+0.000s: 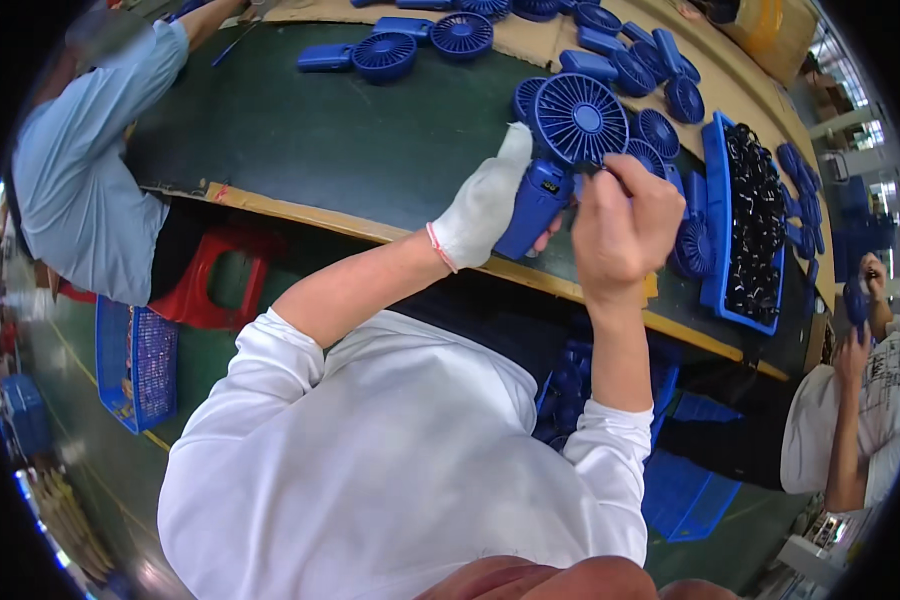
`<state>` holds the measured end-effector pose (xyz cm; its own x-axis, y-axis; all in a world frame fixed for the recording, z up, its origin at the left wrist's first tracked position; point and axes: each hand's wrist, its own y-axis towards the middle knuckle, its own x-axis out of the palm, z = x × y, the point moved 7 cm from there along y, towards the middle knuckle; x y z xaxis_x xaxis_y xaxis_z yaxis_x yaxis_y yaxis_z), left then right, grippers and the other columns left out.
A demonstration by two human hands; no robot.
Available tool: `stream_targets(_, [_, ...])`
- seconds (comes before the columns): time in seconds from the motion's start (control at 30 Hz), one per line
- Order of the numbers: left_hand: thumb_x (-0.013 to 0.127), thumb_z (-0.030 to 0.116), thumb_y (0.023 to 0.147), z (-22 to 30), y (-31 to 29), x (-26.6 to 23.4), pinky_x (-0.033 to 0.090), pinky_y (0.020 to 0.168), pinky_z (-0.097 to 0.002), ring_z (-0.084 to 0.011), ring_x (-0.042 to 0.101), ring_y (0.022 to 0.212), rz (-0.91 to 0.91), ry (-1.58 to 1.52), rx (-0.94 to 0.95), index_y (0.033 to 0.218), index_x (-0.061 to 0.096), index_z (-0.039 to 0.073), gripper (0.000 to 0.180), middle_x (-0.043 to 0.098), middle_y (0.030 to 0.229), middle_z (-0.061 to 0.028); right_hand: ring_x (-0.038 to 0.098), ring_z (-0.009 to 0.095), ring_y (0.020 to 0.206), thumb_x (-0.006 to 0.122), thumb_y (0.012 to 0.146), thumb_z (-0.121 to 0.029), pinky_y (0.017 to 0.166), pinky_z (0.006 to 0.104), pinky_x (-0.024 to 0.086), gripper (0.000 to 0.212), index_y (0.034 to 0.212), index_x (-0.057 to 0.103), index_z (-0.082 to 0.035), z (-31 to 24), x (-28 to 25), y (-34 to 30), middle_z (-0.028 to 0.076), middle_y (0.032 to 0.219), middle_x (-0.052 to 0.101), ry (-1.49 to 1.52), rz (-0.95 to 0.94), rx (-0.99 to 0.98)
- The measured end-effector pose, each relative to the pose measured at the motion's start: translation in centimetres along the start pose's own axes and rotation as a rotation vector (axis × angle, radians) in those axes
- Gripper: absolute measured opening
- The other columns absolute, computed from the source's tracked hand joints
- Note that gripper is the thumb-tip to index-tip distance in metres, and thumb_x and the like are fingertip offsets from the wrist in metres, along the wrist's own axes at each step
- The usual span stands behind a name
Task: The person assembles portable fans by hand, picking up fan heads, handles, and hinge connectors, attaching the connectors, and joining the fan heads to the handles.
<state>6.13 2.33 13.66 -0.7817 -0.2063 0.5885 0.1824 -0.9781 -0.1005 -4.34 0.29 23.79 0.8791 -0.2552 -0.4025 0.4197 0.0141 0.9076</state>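
My left hand (482,208), in a white knitted glove, is closed round the handle of a blue handheld fan (581,118). The fan is tilted, its round grille up and to the right of the handle, and a small display shows on the handle. At the fan's neck, just below the grille, the fingers of my bare right hand (625,220) are pinched together. A small black piece (590,168) shows at those fingertips; its exact shape is mostly hidden. Right behind the held fan, more blue fans (656,131) lie on the table.
A blue tray (715,230) full of small black parts stands to the right on the dark green table (270,130). Several blue fans (384,57) lie along the far side. Co-workers sit at left and right. Below are a red stool (208,280) and blue crates (135,370).
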Motion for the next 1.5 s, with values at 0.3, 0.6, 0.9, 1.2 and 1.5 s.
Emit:
stream_targets(0.3, [0.058, 0.044, 0.09, 0.4, 0.1, -2.9, 0.043, 0.047, -0.0247, -0.0092, 0.054, 0.057, 0.173, 0.369, 0.299, 0.073, 0.061, 0.001, 0.047, 0.058, 0.066, -0.0004, 0.055, 0.026, 0.081, 0.073, 0.069, -0.005, 0.069, 0.0381, 0.043, 0.025, 0.09, 0.062, 0.005, -3.0, 3.8, -4.1, 0.016, 0.106, 0.061, 0.141, -0.068, -0.09])
stream_targets(0.6, [0.059, 0.023, 0.087, 0.1, -0.4, -2.7, 0.046, 0.051, -0.0262, -0.0124, 0.057, 0.052, 0.21, 0.382, 0.097, 0.08, 0.063, -0.003, 0.027, 0.061, 0.066, -0.0076, 0.06, 0.029, 0.09, 0.066, 0.083, -0.001, 0.073, 0.0335, 0.051, 0.018, 0.095, 0.058, 0.01, -0.5, 1.5, -8.8, 0.023, 0.105, 0.058, 0.402, 0.044, 0.639])
stream_targets(0.9, [0.039, 0.033, 0.101, -4.0, -1.4, -0.3, 0.049, 0.061, -0.0256, -0.0132, 0.059, 0.062, -0.056, 0.334, -0.065, 0.092, 0.057, -0.002, 0.041, 0.062, 0.069, -0.005, 0.053, 0.006, 0.051, 0.039, 0.097, -0.045, 0.037, 0.0189, 0.037, 0.05, 0.108, 0.061, -0.002, -0.8, 6.0, -13.7, 0.013, 0.095, 0.068, 1.547, -0.09, 1.599])
stream_targets(1.2, [0.026, 0.042, 0.102, -5.0, -2.6, -1.2, 0.042, 0.104, -0.0389, -0.0253, 0.047, 0.126, -0.22, 0.417, -0.017, 0.141, 0.033, 0.007, 0.053, 0.043, 0.139, -0.0125, 0.066, 0.022, 0.077, 0.081, 0.067, -0.018, 0.074, 0.0346, 0.053, 0.053, 0.112, 0.059, 0.001, 0.4, 1.2, -10.2, 0.01, 0.092, 0.068, 0.993, 0.153, 1.003])
stream_targets(1.5, [0.08, 0.028, 0.062, -3.2, -1.7, 4.4, 0.052, 0.06, -0.0344, -0.0261, 0.066, 0.067, -0.06, 1.274, 0.621, 0.1, 0.063, 0.006, 0.048, 0.062, 0.075, -0.0096, 0.038, 0.04, 0.13, 0.059, 0.074, -0.072, 0.106, 0.0519, 0.036, 0.085, 0.141, 0.043, -0.022, 1.8, 4.7, -14.2, 0.024, 0.128, 0.049, 1.968, 0.177, 0.734])
